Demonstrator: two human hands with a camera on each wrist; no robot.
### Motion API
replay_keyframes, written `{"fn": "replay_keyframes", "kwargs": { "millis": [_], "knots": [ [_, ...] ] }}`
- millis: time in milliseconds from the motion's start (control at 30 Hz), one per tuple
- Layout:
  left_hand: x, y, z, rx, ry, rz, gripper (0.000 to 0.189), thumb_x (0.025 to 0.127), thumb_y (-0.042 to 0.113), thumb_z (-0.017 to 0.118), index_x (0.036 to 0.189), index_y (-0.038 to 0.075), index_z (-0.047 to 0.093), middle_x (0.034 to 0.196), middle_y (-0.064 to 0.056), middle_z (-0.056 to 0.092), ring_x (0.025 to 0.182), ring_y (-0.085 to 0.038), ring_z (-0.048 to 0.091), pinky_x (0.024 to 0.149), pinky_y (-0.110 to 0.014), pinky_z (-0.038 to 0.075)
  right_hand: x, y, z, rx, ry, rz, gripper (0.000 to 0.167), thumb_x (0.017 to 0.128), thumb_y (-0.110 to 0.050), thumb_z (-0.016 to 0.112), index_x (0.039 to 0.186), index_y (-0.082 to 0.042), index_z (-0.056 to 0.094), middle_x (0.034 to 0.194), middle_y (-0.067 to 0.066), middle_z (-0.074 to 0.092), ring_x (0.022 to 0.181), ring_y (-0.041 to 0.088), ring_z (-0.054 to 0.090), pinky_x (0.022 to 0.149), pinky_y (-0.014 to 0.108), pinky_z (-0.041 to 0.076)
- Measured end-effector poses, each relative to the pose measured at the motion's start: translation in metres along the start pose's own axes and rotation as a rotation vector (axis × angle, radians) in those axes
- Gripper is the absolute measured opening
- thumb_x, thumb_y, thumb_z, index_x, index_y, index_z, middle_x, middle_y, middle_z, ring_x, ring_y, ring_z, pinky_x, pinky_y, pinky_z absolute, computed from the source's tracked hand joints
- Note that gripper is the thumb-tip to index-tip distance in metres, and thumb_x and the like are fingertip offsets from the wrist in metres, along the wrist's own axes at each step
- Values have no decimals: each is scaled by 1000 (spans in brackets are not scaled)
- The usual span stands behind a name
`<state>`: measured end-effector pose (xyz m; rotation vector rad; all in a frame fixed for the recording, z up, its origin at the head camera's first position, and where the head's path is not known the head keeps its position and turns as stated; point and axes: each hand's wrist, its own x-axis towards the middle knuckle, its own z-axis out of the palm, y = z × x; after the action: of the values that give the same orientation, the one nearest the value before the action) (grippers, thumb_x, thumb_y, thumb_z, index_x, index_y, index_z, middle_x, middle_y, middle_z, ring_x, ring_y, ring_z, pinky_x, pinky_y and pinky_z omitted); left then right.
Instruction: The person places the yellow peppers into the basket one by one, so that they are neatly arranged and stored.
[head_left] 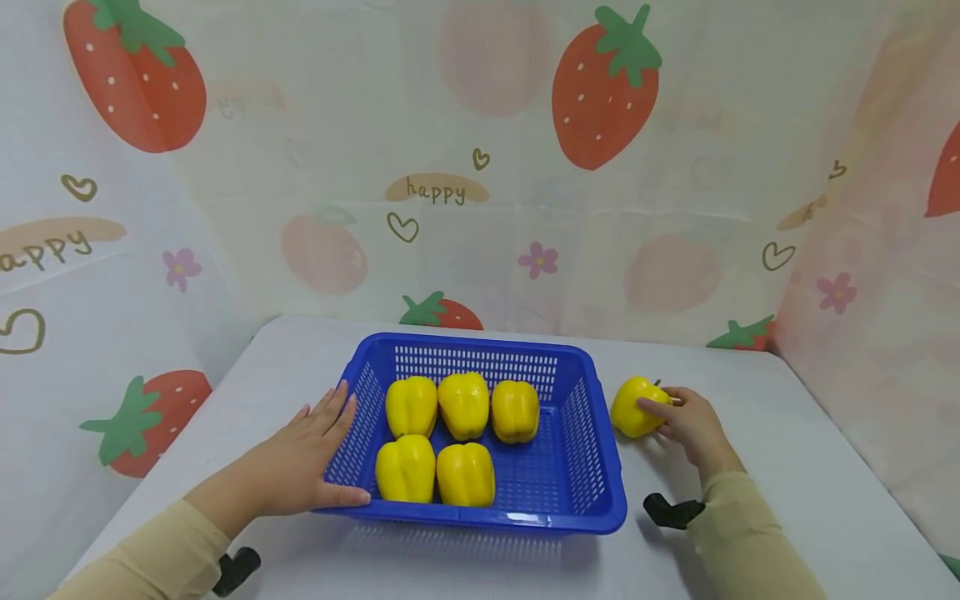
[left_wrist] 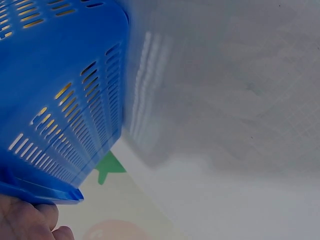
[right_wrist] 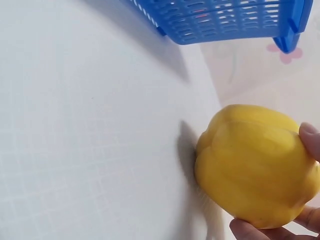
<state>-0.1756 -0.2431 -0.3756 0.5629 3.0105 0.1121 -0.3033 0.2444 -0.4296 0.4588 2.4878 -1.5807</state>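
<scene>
Right of the blue basket (head_left: 525, 518), my right hand (head_left: 693, 425) grips a yellow bell pepper (head_left: 636, 408) between thumb and fingers. The right wrist view shows the same bell pepper (right_wrist: 255, 165) close to the tabletop, with a thumb (right_wrist: 311, 140) on one side and fingertips on the other; whether it touches the table I cannot tell. My left hand (head_left: 296, 462) rests on the basket's left rim with fingers extended, its thumb lying over the front rim. Several yellow bell peppers (head_left: 463, 406) sit inside the basket in two rows, toward its left and middle.
The basket stands on a white-covered table (head_left: 300, 567). A curtain (head_left: 480, 108) printed with strawberries, hearts and flowers surrounds the table at the back and both sides. Black pieces (head_left: 672, 510) stick out at both sleeve cuffs.
</scene>
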Motion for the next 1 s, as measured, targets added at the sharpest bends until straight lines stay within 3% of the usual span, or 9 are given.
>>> {"fn": "replay_keyframes", "kwargs": {
  "millis": [300,467,1000],
  "knots": [
    [-1,2,-1,-12,-2,-1,117,66,80,48,144,-1,15,152,-19,2,139,-35,6,107,-56,12,-6,-11,-3,-38,-58,-70,88,80,-46,66,141,2,25,141,31,23,122,41,37,97,44,40],
    [-1,1,-1,-5,0,-1,117,66,80,47,145,-1,15,152,-19,1,139,-35,6,107,-56,13,-13,-25,-8,-82,-87,-140,85,81,-45,66,140,3,27,138,30,28,120,41,41,94,43,42],
    [0,0,-1,4,-1,0,118,66,81,45,144,-1,15,152,-19,1,139,-35,6,107,-56,12,-26,-61,-30,-152,-77,-286,91,79,-48,67,141,3,25,136,31,31,115,41,46,93,42,43]
  ]
}}
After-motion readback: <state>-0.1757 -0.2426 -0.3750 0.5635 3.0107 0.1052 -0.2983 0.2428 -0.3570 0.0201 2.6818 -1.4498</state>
